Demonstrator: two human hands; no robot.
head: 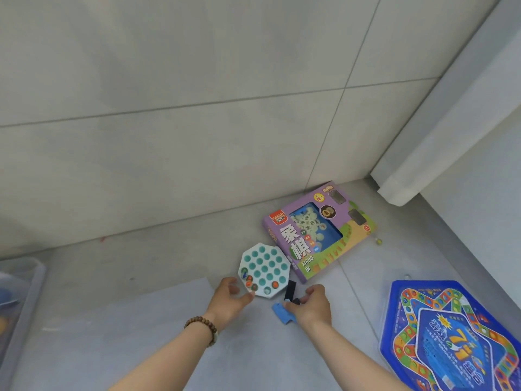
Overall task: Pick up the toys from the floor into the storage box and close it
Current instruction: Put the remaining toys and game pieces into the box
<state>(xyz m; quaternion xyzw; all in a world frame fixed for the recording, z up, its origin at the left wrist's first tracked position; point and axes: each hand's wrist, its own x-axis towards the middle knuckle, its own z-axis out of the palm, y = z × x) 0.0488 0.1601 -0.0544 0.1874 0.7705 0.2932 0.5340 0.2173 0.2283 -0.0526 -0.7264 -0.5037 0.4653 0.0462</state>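
Head view: left grip (231, 297) clasps tray (265, 268); right grip (310, 306) pinches dark piece (295, 301); box (21, 294) lies far left, nearer the left grip.

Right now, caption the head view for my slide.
Left hand grips the octagonal marble tray; right hand pinches a small black piece beside the purple chess box.

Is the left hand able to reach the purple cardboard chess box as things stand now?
Probably yes, though not directly. The left hand grips the white octagonal tray with teal holes, which lies between it and the purple cardboard chess box. It would have to reach over the tray.
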